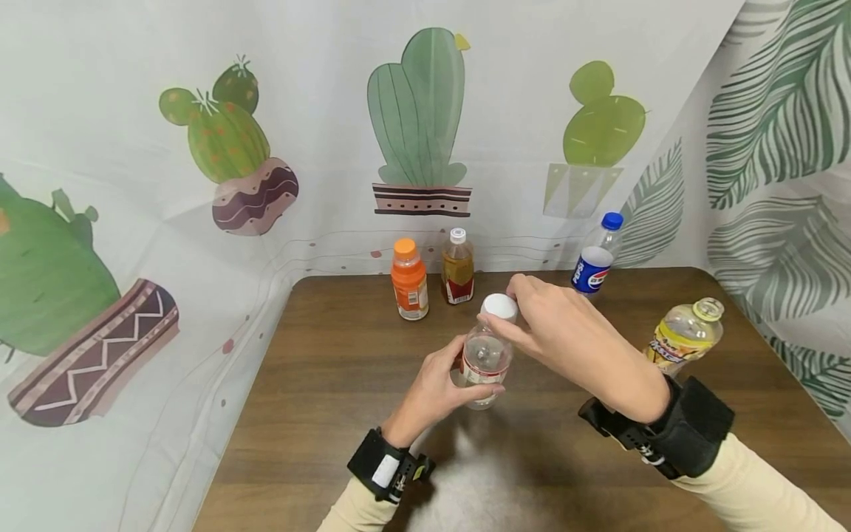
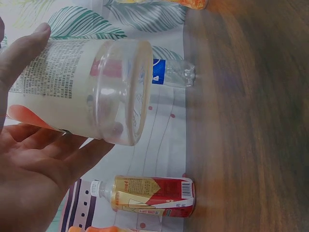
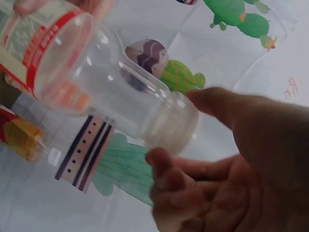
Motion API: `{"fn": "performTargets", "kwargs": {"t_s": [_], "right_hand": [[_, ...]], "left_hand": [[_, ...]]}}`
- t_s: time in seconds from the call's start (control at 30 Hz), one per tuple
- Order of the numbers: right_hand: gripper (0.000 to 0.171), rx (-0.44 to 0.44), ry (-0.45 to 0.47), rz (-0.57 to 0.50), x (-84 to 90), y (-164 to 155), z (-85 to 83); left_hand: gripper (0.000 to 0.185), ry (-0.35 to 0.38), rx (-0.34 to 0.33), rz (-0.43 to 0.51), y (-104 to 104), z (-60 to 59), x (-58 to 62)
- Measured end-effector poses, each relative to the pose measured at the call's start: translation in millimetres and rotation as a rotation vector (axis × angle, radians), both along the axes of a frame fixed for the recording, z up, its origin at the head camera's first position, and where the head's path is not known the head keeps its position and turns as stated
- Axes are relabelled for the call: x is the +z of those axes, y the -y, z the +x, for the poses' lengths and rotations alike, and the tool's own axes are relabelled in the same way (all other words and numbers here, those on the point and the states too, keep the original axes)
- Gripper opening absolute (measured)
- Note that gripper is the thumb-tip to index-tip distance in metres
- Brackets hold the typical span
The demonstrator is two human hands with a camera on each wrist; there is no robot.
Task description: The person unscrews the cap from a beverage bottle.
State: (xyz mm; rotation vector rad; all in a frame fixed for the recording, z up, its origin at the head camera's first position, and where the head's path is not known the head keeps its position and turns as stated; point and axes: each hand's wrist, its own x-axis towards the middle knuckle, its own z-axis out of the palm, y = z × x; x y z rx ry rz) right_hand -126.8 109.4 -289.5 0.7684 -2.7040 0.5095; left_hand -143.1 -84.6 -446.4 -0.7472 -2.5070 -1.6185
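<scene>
1. Bottle: a clear plastic one with a red and white label, held up off the counter above its middle, tilted with its top leaning away from the person.
2. Its white cap sits on the neck; the right hand comes over from the right, and its thumb and fingers are curled round the cap, pinching it.
3. The left hand grips the lower body of the bottle from the left side, thumb on one side and fingers wrapped under the label. In the left wrist view the bottle's clear base faces the camera and no liquid can be made out inside.
4. Along the far edge of the counter stand three more bottles: an orange bottle with an orange cap, just beside it a brown drink bottle with a white cap and red label, and, further toward the far right corner, a Pepsi bottle with a blue cap.
5. Near the right edge stands a yellow-labelled bottle with a pale cap, just beyond the right forearm.
6. Both wrists wear black straps over cream sleeves.
7. A curtain printed with cactus plants hangs behind the counter and along its left side; a leaf-print one hangs on the right.
</scene>
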Motion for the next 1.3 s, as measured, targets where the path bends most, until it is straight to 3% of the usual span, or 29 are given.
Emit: {"fn": "performTargets", "kwargs": {"t_s": [0.2, 0.53, 0.77, 1.0, 1.13, 1.3], "right_hand": [[0.035, 0.022, -0.119, -0.012, -6.7, 0.4, -4.0], [0.030, 0.111, -0.112, -0.044, -3.6, -6.8, -8.3], [0.024, 0.252, -0.135, -0.097, -7.5, -14.7, -12.4], [0.021, 0.367, -0.162, -0.064, -6.5, -20.7, -14.6], [0.023, 0.325, -0.145, -0.046, -6.3, -20.8, -12.2], [0.036, 0.141, -0.068, -0.010, 1.1, -18.9, -3.9]], "left_hand": [[0.064, 0.000, -0.023, -0.003, -0.6, -1.5, 0.1], [0.059, 0.037, -0.081, -0.019, 1.0, -1.2, 4.5], [0.062, 0.060, -0.114, -0.044, 2.5, -0.6, 6.1], [0.062, 0.055, -0.158, -0.035, 2.7, 0.1, 6.0], [0.061, 0.060, -0.150, -0.038, 1.9, 0.5, 5.8], [0.060, 0.079, -0.111, -0.051, 0.7, 1.0, 5.6]]}}
